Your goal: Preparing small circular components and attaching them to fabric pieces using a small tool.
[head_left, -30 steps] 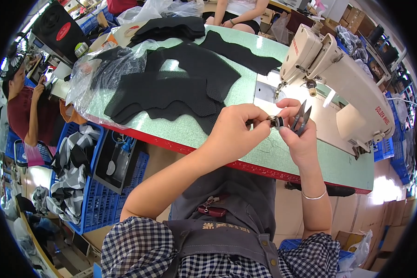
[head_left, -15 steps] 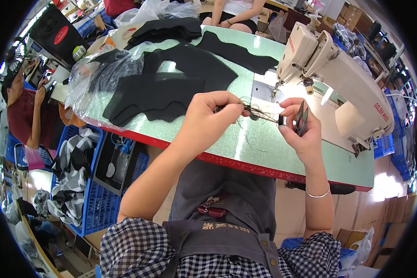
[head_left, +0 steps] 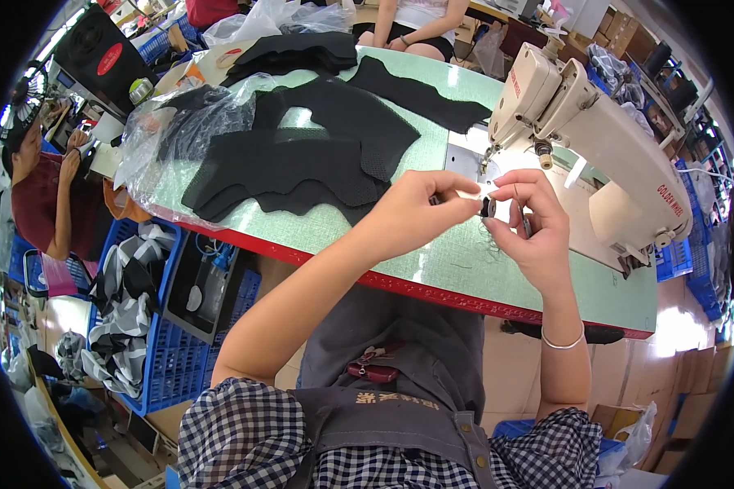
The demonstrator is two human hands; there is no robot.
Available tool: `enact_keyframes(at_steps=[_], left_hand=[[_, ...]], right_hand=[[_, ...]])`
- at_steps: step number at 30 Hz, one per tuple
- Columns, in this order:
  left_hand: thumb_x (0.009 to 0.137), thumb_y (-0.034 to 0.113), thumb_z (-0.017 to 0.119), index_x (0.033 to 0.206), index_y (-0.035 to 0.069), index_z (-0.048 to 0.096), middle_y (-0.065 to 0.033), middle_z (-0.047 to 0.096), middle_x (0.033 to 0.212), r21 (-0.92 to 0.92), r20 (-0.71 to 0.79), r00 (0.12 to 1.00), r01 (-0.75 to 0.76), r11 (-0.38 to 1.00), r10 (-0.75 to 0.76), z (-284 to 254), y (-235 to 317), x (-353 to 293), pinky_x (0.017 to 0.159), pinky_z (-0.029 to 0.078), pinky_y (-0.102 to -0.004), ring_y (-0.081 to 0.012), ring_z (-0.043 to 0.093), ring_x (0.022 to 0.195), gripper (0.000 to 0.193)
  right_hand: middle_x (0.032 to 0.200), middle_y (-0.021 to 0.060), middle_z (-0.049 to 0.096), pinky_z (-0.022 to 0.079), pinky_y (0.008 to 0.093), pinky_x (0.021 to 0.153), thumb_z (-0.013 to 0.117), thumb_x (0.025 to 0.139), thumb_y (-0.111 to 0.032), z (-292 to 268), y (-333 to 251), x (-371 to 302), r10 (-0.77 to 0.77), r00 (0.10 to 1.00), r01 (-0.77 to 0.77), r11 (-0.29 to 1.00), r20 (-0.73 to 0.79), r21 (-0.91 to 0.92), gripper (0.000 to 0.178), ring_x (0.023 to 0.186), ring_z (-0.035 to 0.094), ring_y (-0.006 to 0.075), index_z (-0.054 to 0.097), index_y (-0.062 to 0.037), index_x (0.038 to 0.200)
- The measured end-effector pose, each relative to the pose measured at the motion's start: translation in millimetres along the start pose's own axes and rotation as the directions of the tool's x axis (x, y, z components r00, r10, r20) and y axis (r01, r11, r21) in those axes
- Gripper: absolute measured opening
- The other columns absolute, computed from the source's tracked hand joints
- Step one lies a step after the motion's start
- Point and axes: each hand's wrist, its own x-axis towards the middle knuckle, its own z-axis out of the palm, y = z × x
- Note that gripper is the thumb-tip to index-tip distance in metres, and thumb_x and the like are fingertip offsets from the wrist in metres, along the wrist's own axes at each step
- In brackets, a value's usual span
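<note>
Above the table, near the sewing machine's needle, my two hands have come together. Between their fingertips is a small dark bobbin (head_left: 488, 207), with fine black thread (head_left: 475, 244) trailing loosely below it. My right hand (head_left: 540, 224) grips the bobbin between thumb and fingers, and a pair of thread snips (head_left: 525, 223) is tucked in the same hand, mostly hidden. My left hand (head_left: 424, 213) is closed, its thumb and fingertips right against the bobbin, and a bit of dark thread shows inside its curl.
The cream sewing machine (head_left: 595, 138) stands at the right of the green table (head_left: 302, 236). Black fabric pieces (head_left: 285, 171) and a clear plastic bag (head_left: 155, 155) lie to the left. A blue crate (head_left: 171, 359) of cloth stands left below. A co-worker (head_left: 49, 187) is at far left.
My left hand has moved right, up to the bobbin; the thread stretched between my hands has gone slack. The snips have turned and show less in my right hand.
</note>
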Motion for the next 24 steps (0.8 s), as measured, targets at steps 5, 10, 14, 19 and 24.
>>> enact_keyframes(at_steps=[5, 10, 14, 19, 24], left_hand=[[0.076, 0.015, 0.062, 0.084, -0.002, 0.065, -0.0003, 0.06, 0.068, 0.088, 0.033, 0.999, -0.039, 0.995, 0.036, 5.9, -0.1, 4.0, 0.05, 0.036, -0.0208, -0.0039, 0.044, 0.056, 0.019], [0.075, 0.011, 0.061, 0.082, -0.001, 0.065, -0.0011, 0.059, 0.064, 0.48, -0.072, 0.974, -0.154, 0.864, 0.214, 13.0, -0.4, -0.3, 0.05, 0.037, -0.0227, -0.005, 0.045, 0.054, 0.015], [0.076, 0.011, 0.059, 0.081, -0.002, 0.064, -0.0014, 0.059, 0.063, 0.478, -0.071, 0.984, -0.11, 0.872, 0.163, 11.4, -0.4, 0.8, 0.051, 0.038, -0.0225, -0.0052, 0.045, 0.055, 0.015], [0.076, 0.011, 0.058, 0.081, -0.002, 0.065, -0.0013, 0.058, 0.064, 0.096, 0.002, 1.0, -0.01, 0.995, 0.009, 6.6, -4.9, 5.9, 0.053, 0.039, -0.0205, -0.0051, 0.048, 0.058, 0.015], [0.076, 0.012, 0.057, 0.081, 0.001, 0.066, 0.0, 0.059, 0.068, -0.022, 0.1, 0.991, 0.089, 0.996, -0.087, 8.9, -9.3, 10.6, 0.051, 0.035, -0.0179, -0.0036, 0.048, 0.059, 0.015]], right_hand=[[0.094, 0.0015, 0.052, 0.041, 0.0201, 0.056, 0.068, 0.063, 0.0, -4.0, 4.6, 1.2, -0.038, 0.999, 0.039, 0.99, 0.013, -0.138, 0.025, 0.072, 0.05, 0.0065, 0.058, -0.0039, 0.085], [0.094, 0.0034, 0.052, 0.042, 0.0219, 0.057, 0.068, 0.063, -0.001, 1.2, 9.4, 2.6, -0.172, 0.985, 0.166, 0.931, 0.008, -0.326, 0.024, 0.072, 0.054, 0.0113, 0.056, -0.0025, 0.083], [0.093, 0.0021, 0.052, 0.04, 0.0205, 0.052, 0.068, 0.062, -0.001, 2.4, 10.2, 3.5, -0.15, 0.989, 0.143, 0.947, -0.003, -0.286, 0.023, 0.066, 0.05, 0.0087, 0.057, -0.0027, 0.083], [0.098, 0.0003, 0.053, 0.031, 0.0175, 0.047, 0.066, 0.062, -0.001, -0.3, 16.6, 0.5, 0.095, 0.992, -0.108, 0.98, 0.084, 0.17, 0.023, 0.057, 0.038, 0.0033, 0.059, -0.004, 0.084], [0.098, 0.0015, 0.053, 0.03, 0.016, 0.048, 0.065, 0.066, -0.004, -3.5, 31.3, 0.6, 0.12, 0.993, -0.111, 0.914, 0.0, 0.391, 0.021, 0.056, 0.037, 0.0021, 0.06, -0.0035, 0.086]])
